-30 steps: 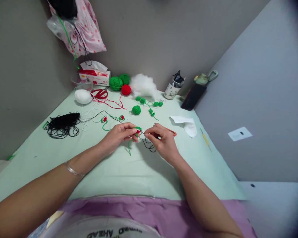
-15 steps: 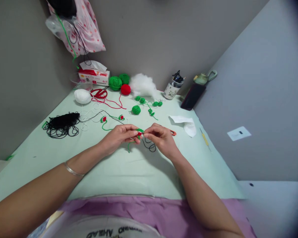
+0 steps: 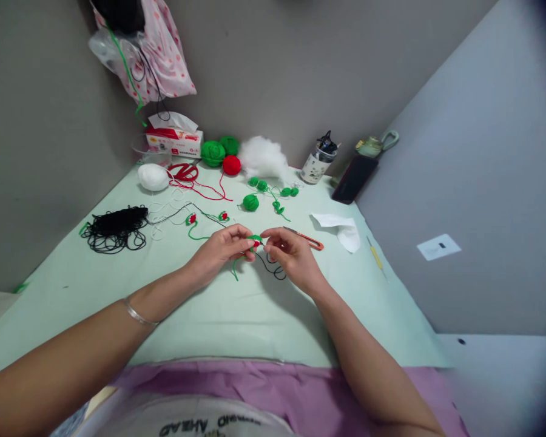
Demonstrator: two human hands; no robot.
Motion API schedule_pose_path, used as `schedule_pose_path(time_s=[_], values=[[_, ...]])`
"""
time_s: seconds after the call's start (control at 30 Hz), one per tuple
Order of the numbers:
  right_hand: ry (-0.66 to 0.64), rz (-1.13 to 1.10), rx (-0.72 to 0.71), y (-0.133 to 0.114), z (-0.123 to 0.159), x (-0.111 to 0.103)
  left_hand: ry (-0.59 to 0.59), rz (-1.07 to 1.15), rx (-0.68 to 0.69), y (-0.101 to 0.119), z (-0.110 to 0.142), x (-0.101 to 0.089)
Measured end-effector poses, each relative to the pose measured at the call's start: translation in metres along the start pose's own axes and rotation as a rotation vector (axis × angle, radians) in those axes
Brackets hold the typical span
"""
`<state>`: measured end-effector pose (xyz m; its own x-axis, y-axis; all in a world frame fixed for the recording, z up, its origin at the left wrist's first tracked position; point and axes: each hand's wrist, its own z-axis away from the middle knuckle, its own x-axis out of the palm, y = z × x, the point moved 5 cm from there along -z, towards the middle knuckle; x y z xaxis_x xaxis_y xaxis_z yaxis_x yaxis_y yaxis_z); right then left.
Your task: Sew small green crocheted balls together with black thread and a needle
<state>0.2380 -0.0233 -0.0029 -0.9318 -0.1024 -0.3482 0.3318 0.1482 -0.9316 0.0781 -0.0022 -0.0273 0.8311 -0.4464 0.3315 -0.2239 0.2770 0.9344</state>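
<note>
Pinched between the thumb and fingers of my left hand point(image 3: 221, 250) is a small crocheted piece point(image 3: 256, 240) in green, white and red. A green yarn tail point(image 3: 235, 269) hangs below it. My right hand point(image 3: 293, 255) is close against the piece's right side, its index finger stretched towards the top edge and its thumb bent in lower down. Whatever lies between those fingertips is too small to make out. Loops of black yarn point(image 3: 273, 270) trail on the table beneath the hands. Two similar red and green pieces, one a crocheted piece with a tail point(image 3: 191, 219), lie beyond my left hand.
An orange utility knife point(image 3: 316, 244) lies just past my right hand. A yellow-handled crochet hook point(image 3: 375, 255) and a white tissue point(image 3: 343, 229) are to the right. Black yarn point(image 3: 116, 227), green yarn balls point(image 3: 213, 153), white stuffing point(image 3: 264, 159) and a pen cup point(image 3: 317, 165) stand further off.
My right index finger has lifted from its pinch with the thumb and reaches towards the top of the piece. My left hand keeps its hold. The view has shifted slightly.
</note>
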Motion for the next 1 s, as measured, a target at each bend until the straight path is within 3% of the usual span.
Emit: schedule_pose_path(time_s=[0.13,0.3,0.53,0.63,0.7,0.77,0.87,0.93,1.0], values=[[-0.024,0.0,-0.032,-0.005,0.002,0.008,0.011,-0.021,0.005,-0.003,0.0,0.002],[0.134,0.409,-0.297,-0.023,0.008,0.002,0.094,-0.11,0.04,-0.001,-0.002,-0.002],[0.089,0.578,-0.414,-0.031,0.013,0.014,0.012,-0.302,0.095,-0.004,-0.001,0.004],[0.2,0.382,-0.477,-0.047,0.017,0.003,0.017,-0.374,0.105,-0.004,-0.001,0.004],[0.274,0.171,-0.404,-0.052,0.017,-0.01,0.025,-0.391,0.086,-0.005,-0.003,0.003],[0.218,-0.066,-0.21,-0.047,0.014,-0.017,0.025,-0.374,0.067,-0.005,-0.005,0.001],[-0.024,-0.351,0.082,-0.033,0.01,-0.018,0.051,-0.402,0.112,0.003,-0.008,-0.009],[-0.031,-0.451,0.108,-0.029,0.007,-0.03,0.102,-0.494,0.195,0.017,-0.008,-0.021],[0.111,-0.523,0.033,-0.027,0.002,-0.053,0.168,-0.567,0.272,0.034,-0.007,-0.033]])
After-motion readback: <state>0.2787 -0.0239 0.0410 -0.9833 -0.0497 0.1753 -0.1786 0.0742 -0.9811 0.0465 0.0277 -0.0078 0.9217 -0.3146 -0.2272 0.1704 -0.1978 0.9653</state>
